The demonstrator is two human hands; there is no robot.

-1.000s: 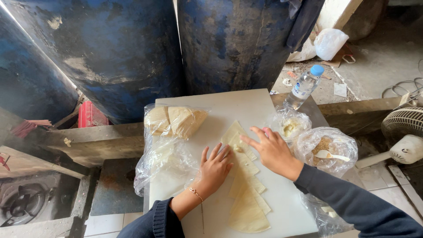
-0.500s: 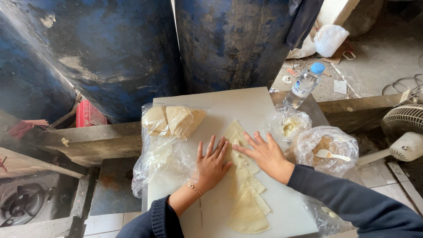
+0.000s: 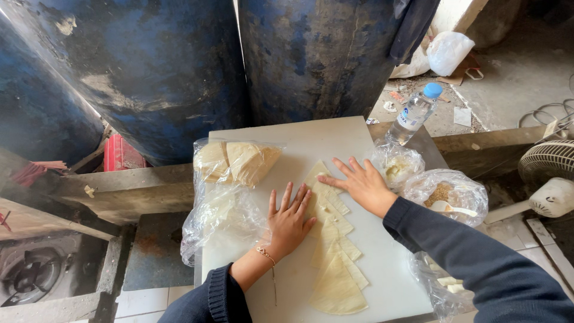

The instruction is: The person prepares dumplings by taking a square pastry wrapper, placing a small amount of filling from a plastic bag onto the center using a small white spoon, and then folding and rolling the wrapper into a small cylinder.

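A fan of thin pale dough sheets [image 3: 332, 263] lies spread on a white board [image 3: 299, 143]. My left hand [image 3: 289, 220] rests flat, fingers apart, on the left edge of the sheets. My right hand [image 3: 360, 183] presses flat on the upper end of the fan. Both hands hold nothing. Dark blue sleeves cover both arms, and a thin bracelet sits on my left wrist.
A clear bag of folded dough triangles [image 3: 237, 162] lies at the board's left. Two bags of filling [image 3: 447, 190] with a white spoon sit at the right, a water bottle [image 3: 415, 112] behind them. Two big blue drums [image 3: 317, 54] stand at the back. A fan [image 3: 549, 173] is far right.
My right hand has slid left and up along the sheets. My left hand has shifted a little upward and spread flat. The view has tilted slightly.
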